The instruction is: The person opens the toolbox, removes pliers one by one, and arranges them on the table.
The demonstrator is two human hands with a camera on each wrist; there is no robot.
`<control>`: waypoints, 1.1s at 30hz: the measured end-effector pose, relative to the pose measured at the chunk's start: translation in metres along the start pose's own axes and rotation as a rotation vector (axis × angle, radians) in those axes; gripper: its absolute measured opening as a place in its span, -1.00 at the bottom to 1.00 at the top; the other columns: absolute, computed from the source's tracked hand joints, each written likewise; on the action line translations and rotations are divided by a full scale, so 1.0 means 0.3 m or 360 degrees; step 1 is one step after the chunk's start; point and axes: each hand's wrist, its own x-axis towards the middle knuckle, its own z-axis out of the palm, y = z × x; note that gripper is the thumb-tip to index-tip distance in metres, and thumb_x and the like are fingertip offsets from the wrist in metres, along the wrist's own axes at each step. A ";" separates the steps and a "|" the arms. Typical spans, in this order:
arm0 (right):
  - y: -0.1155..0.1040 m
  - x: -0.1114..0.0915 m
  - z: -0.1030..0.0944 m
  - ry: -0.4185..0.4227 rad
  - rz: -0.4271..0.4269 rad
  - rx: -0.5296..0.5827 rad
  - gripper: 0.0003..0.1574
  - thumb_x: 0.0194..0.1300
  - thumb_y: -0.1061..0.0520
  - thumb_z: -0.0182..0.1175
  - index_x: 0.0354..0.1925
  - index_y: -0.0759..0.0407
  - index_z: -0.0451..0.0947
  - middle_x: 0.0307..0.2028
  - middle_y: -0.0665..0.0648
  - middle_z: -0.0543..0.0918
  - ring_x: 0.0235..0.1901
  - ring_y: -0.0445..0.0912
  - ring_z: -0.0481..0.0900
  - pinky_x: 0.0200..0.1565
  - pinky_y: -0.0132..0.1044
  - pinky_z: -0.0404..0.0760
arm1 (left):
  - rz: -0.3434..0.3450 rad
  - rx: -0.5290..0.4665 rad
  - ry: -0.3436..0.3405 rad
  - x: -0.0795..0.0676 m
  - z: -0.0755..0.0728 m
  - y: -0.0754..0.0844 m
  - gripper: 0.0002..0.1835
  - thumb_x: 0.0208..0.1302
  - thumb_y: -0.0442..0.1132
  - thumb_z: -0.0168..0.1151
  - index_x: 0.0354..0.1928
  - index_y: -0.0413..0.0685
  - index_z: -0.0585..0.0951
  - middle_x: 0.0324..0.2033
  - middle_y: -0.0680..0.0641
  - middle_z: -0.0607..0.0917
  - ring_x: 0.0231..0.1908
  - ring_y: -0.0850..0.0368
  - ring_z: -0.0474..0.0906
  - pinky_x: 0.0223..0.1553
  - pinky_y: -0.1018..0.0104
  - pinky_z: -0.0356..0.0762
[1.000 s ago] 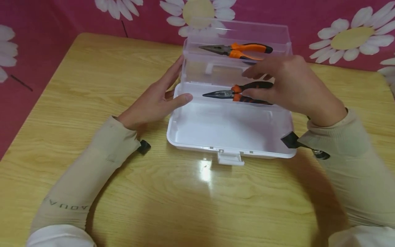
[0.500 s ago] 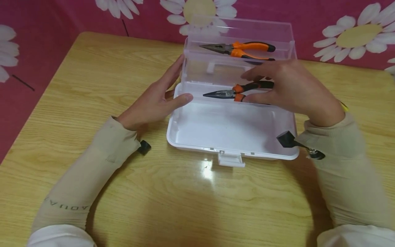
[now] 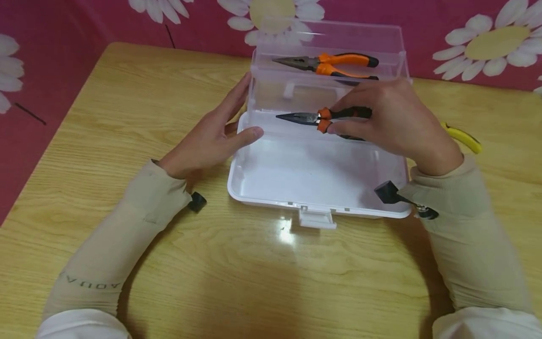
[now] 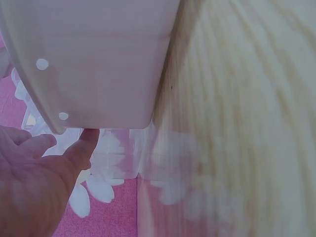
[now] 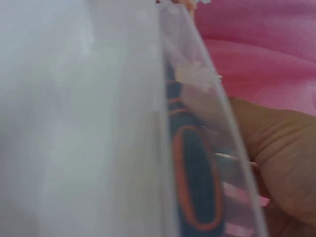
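My right hand [image 3: 394, 125] pinches black-and-orange needle-nose pliers [image 3: 298, 118] by the handles, over the lower clear tray of an open toolbox [image 3: 305, 181]. The jaws point left. In the right wrist view, a dark handle with orange outlines [image 5: 197, 168] shows behind the clear tray wall, beside my right hand [image 5: 284, 158]. At the toolbox's left side, my left hand [image 3: 213, 136] has its fingers extended behind the corner and its thumb near the tray edge. In the left wrist view, a fingertip of this hand [image 4: 34, 182] touches the white base [image 4: 108, 84].
Brighter orange needle-nose pliers [image 3: 347, 60] lie in the upper clear tray [image 3: 264, 73]. A yellow handle [image 3: 465, 138] lies on the wooden table [image 3: 254, 278], beyond my right wrist. The white latch [image 3: 316, 218] hangs at the toolbox's front.
The black-and-orange pliers have risen slightly in my right hand, and their handles are closer together. My right forearm has shifted left, exposing the yellow handle. My left hand stays nearly still.
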 end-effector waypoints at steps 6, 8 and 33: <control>-0.001 -0.005 0.005 0.0044 0.0015 -0.0001 -0.60 0.07 -0.01 0.47 -0.10 0.09 0.75 -0.24 0.13 0.79 -0.33 -0.03 0.63 -0.39 -0.43 0.35 | 0.0008 -0.0017 -0.0007 0.004 0.005 0.000 -0.05 0.37 -0.07 0.19 0.52 0.49 -0.25 0.53 0.38 -0.16 0.56 0.31 -0.17 0.53 0.16 0.14; -0.003 -0.007 -0.002 0.0015 0.0041 -0.0009 -0.57 0.04 -0.01 0.49 -0.09 0.08 0.75 -0.22 0.14 0.79 -0.31 -0.03 0.63 -0.38 -0.42 0.37 | 0.0004 -0.0015 -0.0011 0.003 0.004 0.001 -0.06 0.37 -0.07 0.19 0.52 0.49 -0.25 0.53 0.38 -0.16 0.56 0.31 -0.17 0.53 0.16 0.13; 0.025 -0.027 -0.043 -0.0174 0.0155 -0.0086 -0.44 0.03 -0.01 0.50 0.03 0.10 0.69 0.02 0.23 0.72 -0.09 0.13 0.66 -0.23 -0.05 0.66 | -0.0023 -0.0020 0.0007 0.002 0.007 0.001 -0.06 0.37 -0.08 0.19 0.52 0.50 -0.23 0.52 0.39 -0.14 0.55 0.36 -0.16 0.53 0.17 0.14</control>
